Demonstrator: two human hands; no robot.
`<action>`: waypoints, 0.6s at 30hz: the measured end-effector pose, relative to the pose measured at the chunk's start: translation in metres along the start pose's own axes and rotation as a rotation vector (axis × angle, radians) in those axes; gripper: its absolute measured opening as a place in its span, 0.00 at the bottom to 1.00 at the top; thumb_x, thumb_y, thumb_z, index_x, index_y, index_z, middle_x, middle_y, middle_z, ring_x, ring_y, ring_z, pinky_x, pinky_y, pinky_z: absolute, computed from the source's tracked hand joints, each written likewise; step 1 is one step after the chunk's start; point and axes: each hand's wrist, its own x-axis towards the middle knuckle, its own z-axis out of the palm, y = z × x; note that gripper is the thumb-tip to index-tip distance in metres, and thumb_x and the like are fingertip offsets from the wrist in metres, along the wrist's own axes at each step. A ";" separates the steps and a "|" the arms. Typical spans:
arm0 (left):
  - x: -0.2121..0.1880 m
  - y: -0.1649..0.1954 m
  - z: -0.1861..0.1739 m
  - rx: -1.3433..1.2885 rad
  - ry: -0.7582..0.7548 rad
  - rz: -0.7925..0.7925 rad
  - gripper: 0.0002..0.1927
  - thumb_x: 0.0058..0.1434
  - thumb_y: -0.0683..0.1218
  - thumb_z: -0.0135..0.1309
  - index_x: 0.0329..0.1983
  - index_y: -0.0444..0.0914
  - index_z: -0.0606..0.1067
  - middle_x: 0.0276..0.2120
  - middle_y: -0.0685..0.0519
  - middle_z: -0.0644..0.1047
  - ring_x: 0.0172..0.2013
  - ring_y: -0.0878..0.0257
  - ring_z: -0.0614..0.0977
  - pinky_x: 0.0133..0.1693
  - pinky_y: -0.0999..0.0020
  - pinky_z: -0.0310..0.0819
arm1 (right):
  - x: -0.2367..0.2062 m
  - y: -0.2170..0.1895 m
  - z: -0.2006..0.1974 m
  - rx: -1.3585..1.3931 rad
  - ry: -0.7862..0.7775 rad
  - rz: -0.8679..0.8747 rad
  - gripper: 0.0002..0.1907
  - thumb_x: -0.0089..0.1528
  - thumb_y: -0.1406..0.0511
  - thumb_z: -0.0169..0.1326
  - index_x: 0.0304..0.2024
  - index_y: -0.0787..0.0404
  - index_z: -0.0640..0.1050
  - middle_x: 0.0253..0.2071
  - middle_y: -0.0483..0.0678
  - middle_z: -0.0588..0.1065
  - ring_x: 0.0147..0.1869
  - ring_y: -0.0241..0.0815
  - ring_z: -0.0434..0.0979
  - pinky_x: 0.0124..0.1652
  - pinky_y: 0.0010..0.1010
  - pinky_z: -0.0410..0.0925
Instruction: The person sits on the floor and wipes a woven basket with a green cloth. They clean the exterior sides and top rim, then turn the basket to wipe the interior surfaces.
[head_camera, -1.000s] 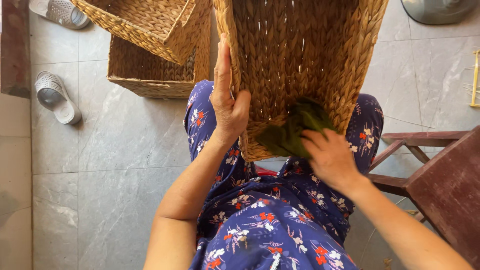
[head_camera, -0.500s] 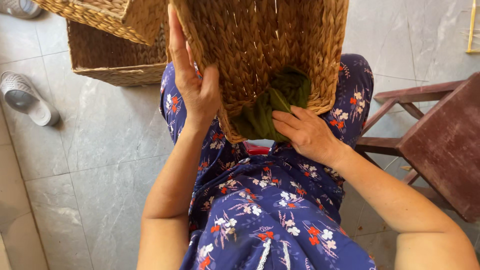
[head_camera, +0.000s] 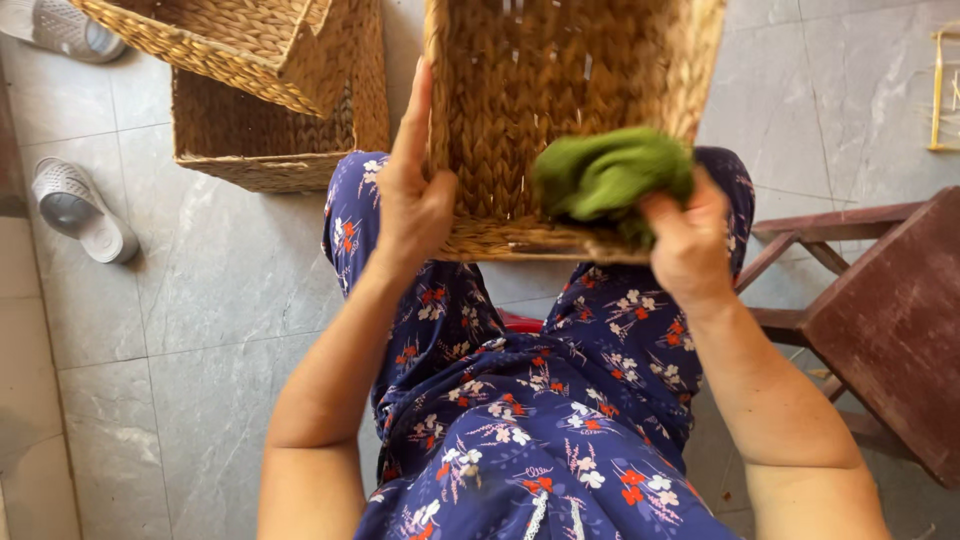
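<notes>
Woven basket (head_camera: 560, 110) is resting on the person's lap, near edge sitting across both knees, open side facing up toward the camera so the inside is reachable. Left hand (head_camera: 412, 195) is pressing flat against the basket's left wall, fingers extended up along the outside and thumb hooked over the rim; looks like it's bracing the basket so it isn't sliding. Right hand (head_camera: 690, 245) is closed around a bunched green cloth (head_camera: 610, 175), pushing it against the inner wall at the basket's near right corner, probably wiping the weave. Cloth is bulging out above the fingers, touching the basket's near rim. Two more woven baskets (head_camera: 270, 90) are sitting on the grey tiled floor (head_camera: 180, 330) beyond the left knee, one tilted on top of the other. Dark wooden stool (head_camera: 880, 320) is standing just beside the right leg. Grey sandal (head_camera: 75, 205) is lying near the floor's left edge.
</notes>
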 end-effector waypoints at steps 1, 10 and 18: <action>0.012 0.009 -0.008 0.065 -0.053 0.019 0.49 0.52 0.23 0.37 0.80 0.39 0.51 0.77 0.45 0.55 0.78 0.60 0.54 0.79 0.68 0.44 | 0.005 -0.007 -0.001 0.145 0.009 -0.076 0.08 0.74 0.72 0.52 0.55 0.67 0.76 0.52 0.47 0.79 0.55 0.37 0.79 0.61 0.28 0.70; 0.113 0.104 -0.063 0.484 -0.657 0.313 0.42 0.49 0.29 0.46 0.71 0.42 0.69 0.63 0.43 0.76 0.60 0.51 0.79 0.61 0.63 0.73 | 0.027 -0.020 0.020 -0.745 -0.374 0.130 0.17 0.61 0.62 0.59 0.51 0.62 0.79 0.45 0.48 0.80 0.48 0.45 0.79 0.50 0.34 0.72; 0.109 0.098 -0.054 0.492 -0.650 0.390 0.35 0.57 0.32 0.55 0.68 0.47 0.72 0.58 0.44 0.80 0.49 0.51 0.84 0.51 0.62 0.78 | 0.012 0.034 0.072 -1.260 -0.749 0.113 0.27 0.61 0.46 0.51 0.52 0.54 0.80 0.57 0.51 0.73 0.58 0.61 0.68 0.54 0.51 0.64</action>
